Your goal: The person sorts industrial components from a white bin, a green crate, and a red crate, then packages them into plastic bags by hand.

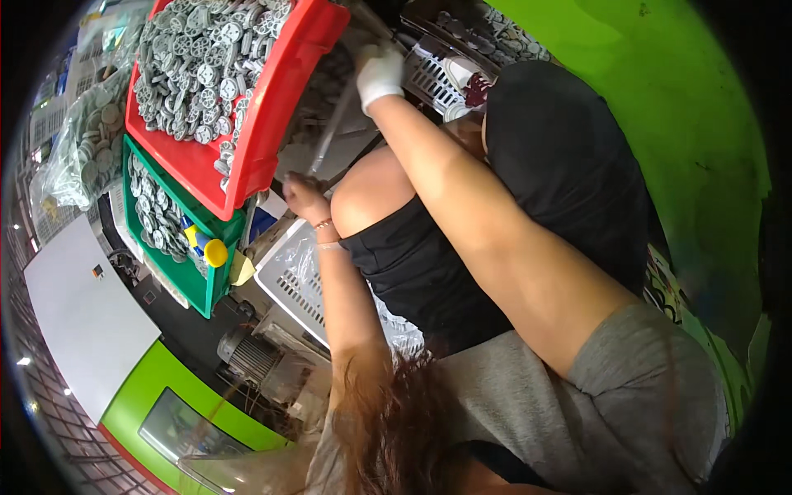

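Note:
My left hand [304,198], bare with a bracelet at the wrist, is beside the red bin's lower corner. Its fingers look curled, and what they hold, if anything, cannot be made out. My right hand [381,74] wears a white glove and reaches to the far side, right of the red bin. Its fingers point away and are mostly hidden. Between the hands runs a pale, see-through strip [334,128], perhaps the edge of a plastic sheet or bag. The red bin [289,91] is full of small grey round, wheel-like parts [202,74].
Below the red bin stands a green bin [210,289] of similar parts, with a yellow-capped item [214,252] on it. A bag of parts [87,157] lies left. White baskets [289,280] [429,74] stand near my legs. A motor [252,355] and green machine panels [144,379] surround the place.

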A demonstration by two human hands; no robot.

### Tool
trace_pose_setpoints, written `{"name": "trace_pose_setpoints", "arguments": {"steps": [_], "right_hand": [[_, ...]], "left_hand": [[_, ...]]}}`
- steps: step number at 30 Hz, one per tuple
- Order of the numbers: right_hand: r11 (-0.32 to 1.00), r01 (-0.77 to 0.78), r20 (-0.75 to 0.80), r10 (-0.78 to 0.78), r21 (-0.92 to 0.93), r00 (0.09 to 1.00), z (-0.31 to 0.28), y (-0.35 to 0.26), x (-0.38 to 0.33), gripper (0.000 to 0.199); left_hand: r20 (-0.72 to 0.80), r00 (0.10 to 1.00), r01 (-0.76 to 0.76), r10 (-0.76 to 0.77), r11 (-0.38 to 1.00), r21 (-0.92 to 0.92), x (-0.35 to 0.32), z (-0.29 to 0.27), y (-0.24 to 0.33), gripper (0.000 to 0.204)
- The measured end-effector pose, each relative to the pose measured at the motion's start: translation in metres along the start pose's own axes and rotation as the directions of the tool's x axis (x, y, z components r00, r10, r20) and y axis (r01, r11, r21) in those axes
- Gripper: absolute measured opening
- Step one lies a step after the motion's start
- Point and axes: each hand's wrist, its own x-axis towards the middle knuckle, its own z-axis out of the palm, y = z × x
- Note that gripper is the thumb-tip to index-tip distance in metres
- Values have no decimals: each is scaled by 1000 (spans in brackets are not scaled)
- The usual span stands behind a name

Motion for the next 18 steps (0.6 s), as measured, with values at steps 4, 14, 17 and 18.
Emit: {"name": "trace_pose_setpoints", "arguments": {"steps": [4, 14, 17, 18], "right_hand": [[932, -6, 53, 27, -363, 998, -18, -29, -7, 28], [765, 310, 379, -93, -564, 921, 28, -43, 13, 50], [794, 341, 373, -156, -504, 915, 13, -35, 8, 32], [782, 437, 340, -304, -444, 890, 3, -32, 9, 26]], "left_hand": [[238, 902, 431, -360, 740, -516, 1, -11, 30, 32], [214, 914, 383, -345, 907, -174, 76, 14, 5, 42], [327, 928, 248, -178, 951, -186, 88, 22, -9, 40], [379, 875, 447, -302, 804, -391, 86, 29, 1, 35]]}}
